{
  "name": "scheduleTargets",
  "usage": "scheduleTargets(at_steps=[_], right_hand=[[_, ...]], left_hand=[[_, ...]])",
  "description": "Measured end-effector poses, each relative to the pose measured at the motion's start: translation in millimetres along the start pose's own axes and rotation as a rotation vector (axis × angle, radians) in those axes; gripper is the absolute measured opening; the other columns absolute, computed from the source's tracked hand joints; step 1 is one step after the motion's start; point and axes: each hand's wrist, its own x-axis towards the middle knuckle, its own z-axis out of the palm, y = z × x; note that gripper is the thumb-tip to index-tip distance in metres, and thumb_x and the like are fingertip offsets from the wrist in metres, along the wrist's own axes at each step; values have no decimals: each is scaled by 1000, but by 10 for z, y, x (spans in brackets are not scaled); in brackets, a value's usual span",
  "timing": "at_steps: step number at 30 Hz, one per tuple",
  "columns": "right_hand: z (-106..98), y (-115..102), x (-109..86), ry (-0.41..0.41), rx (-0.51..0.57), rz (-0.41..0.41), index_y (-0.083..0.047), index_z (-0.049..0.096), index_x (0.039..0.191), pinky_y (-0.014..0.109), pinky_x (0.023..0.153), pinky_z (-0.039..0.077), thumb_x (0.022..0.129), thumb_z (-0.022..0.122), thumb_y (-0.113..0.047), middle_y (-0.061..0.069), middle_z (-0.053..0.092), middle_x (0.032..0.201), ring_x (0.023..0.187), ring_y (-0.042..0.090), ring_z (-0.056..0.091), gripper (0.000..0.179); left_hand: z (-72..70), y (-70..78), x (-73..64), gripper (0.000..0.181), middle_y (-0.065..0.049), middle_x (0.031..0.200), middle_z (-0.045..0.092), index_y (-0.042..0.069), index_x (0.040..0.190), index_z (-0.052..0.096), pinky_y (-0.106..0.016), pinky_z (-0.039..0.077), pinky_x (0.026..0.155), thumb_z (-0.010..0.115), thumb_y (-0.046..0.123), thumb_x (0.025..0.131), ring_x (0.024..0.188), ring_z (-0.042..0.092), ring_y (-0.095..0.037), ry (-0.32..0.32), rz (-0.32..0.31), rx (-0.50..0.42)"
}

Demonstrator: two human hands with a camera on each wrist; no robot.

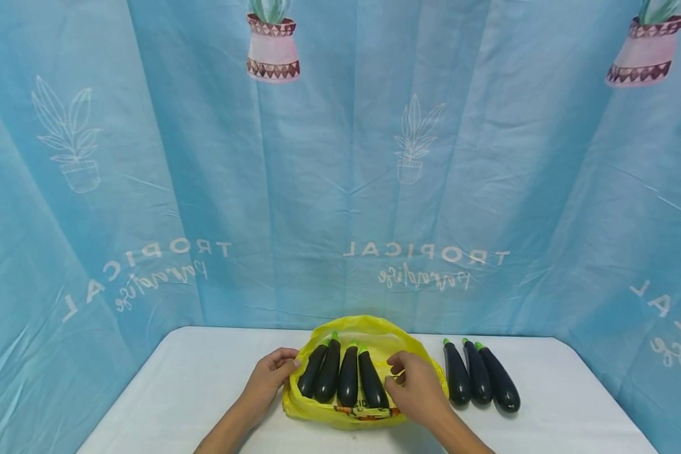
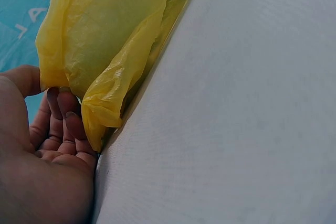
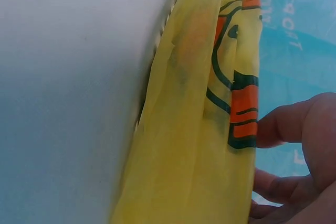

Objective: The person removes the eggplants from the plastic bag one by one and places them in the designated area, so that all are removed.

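Note:
A yellow plastic bag (image 1: 369, 325) lies spread wide on the table, its mouth facing up. Several dark eggplants (image 1: 349, 377) with green stem ends lie side by side inside it. At the bag's left edge my left hand (image 1: 272, 378) pinches the rim between thumb and fingers; in the left wrist view the hand (image 2: 52, 145) grips the thin plastic. My right hand (image 1: 417, 388) hovers over the bag's right side, beside the rightmost eggplant in it. In the right wrist view, the thumb and fingers of that hand (image 3: 294, 156) stand apart, partly hidden behind the bag, with nothing seen between them.
Three more eggplants (image 1: 478, 375) lie together on the white table (image 1: 567, 403), right of the bag. A blue curtain (image 1: 329, 189) with printed plants and lettering hangs behind the table and along both sides.

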Motion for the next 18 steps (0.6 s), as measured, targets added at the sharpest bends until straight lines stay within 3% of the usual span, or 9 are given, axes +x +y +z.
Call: scheduleTargets(at_steps=[5, 10, 18], right_hand=[[41, 36, 58, -36, 34, -5, 0, 70, 120, 37, 74, 59, 93, 74, -10, 9, 69, 104, 83, 14, 66, 29], [84, 58, 91, -57, 63, 4, -1, 70, 116, 37, 75, 60, 93, 75, -11, 4, 68, 99, 84, 14, 66, 26], [156, 42, 116, -69, 47, 36, -3, 71, 114, 40, 73, 59, 93, 81, -19, 1, 67, 95, 84, 17, 66, 28]], left_hand=[[5, -8, 8, 31, -7, 105, 72, -1, 122, 66, -27, 55, 76, 69, 20, 99, 93, 63, -19, -2, 2, -1], [10, 9, -11, 32, -8, 106, 72, -1, 122, 66, -27, 55, 77, 69, 22, 100, 94, 63, -20, -5, 8, 6], [0, 23, -23, 32, -9, 107, 73, -2, 123, 66, -26, 55, 78, 68, 22, 101, 93, 64, -18, -13, 17, 10]])
